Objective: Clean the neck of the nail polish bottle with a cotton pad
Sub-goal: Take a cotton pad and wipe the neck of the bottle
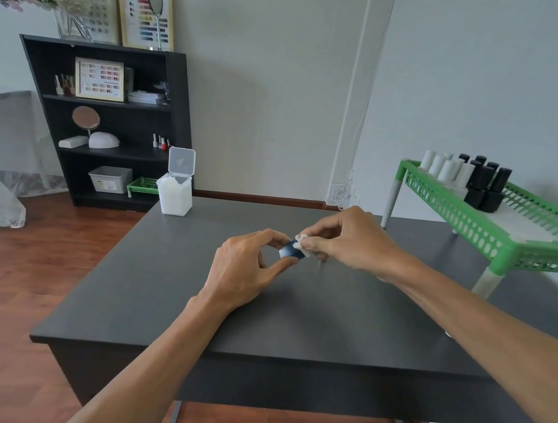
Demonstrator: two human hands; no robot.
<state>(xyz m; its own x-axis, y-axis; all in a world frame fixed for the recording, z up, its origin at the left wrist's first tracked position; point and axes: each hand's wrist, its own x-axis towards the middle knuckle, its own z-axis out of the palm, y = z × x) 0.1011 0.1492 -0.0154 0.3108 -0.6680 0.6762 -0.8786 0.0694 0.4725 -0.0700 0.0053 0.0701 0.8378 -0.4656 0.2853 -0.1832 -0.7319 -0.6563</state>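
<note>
A matt dark table (294, 316) carries a glossy blue bottle (290, 249), fluffy white cotton pad (302, 243) and perforated green plastic rack (496, 230).

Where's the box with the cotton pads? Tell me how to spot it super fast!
Find the big dark table in the middle of the room and look at its far left corner, in front of the black bookshelf. There stands the cotton pad box, a small white plastic tub full of white pads. It is the only thing on the table with a clear lid flipped straight up.
</note>
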